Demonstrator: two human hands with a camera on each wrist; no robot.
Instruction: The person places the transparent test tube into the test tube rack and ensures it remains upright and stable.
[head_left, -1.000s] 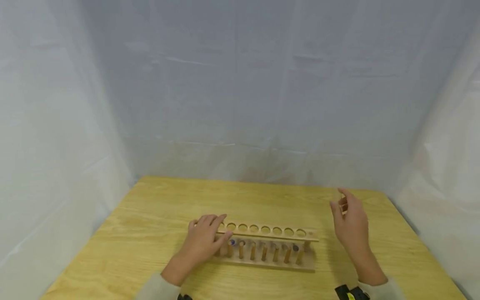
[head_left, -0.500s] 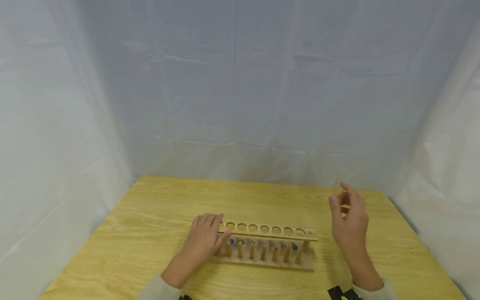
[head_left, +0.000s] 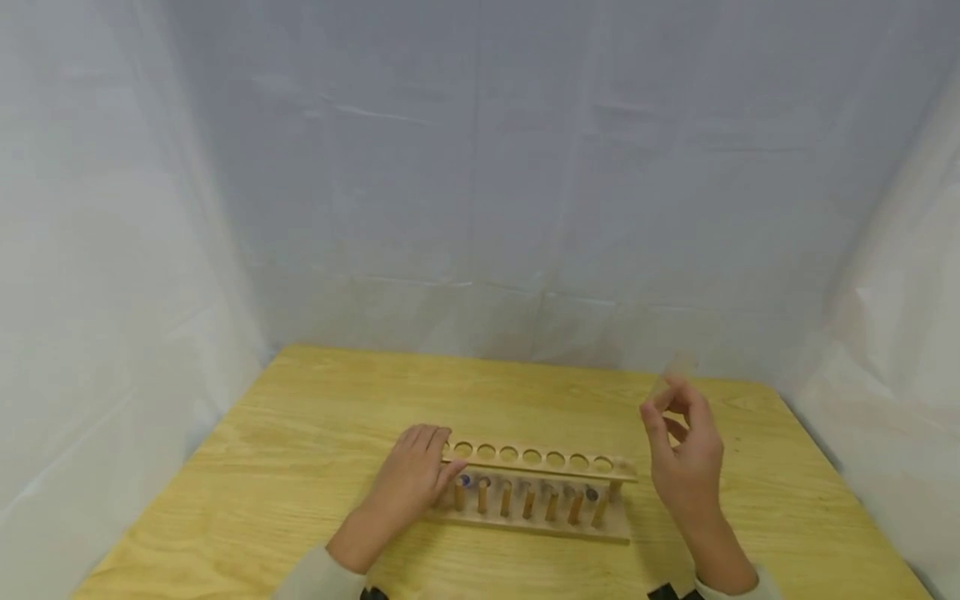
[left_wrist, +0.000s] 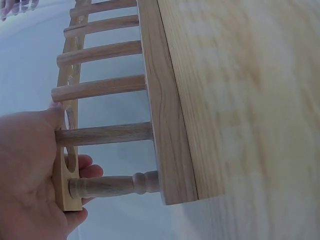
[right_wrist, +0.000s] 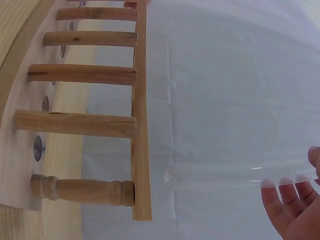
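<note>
A wooden test tube rack (head_left: 525, 521) stands on the table, a row of round holes in its top bar and a row of pegs below. My left hand (head_left: 408, 467) grips the left end of that top bar; in the left wrist view the fingers (left_wrist: 90, 170) show behind the bar. Off the rack's right end, my right hand (head_left: 686, 454) pinches a clear glass test tube (right_wrist: 225, 176) between thumb and fingers. In the right wrist view its rounded end lies close beside the top bar (right_wrist: 141, 165). From the head, the tube is only faintly visible above the fingertips.
The wooden table (head_left: 315, 400) reaches back to a pale plastic sheet (head_left: 480, 208). Similar sheets hang at the left (head_left: 112, 292) and right (head_left: 907, 333). Dark round recesses (right_wrist: 38, 148) line the rack's base.
My right hand has shifted left toward the rack, and the tube's upper end now leans to the right. My left hand stays on the rack's left end.
</note>
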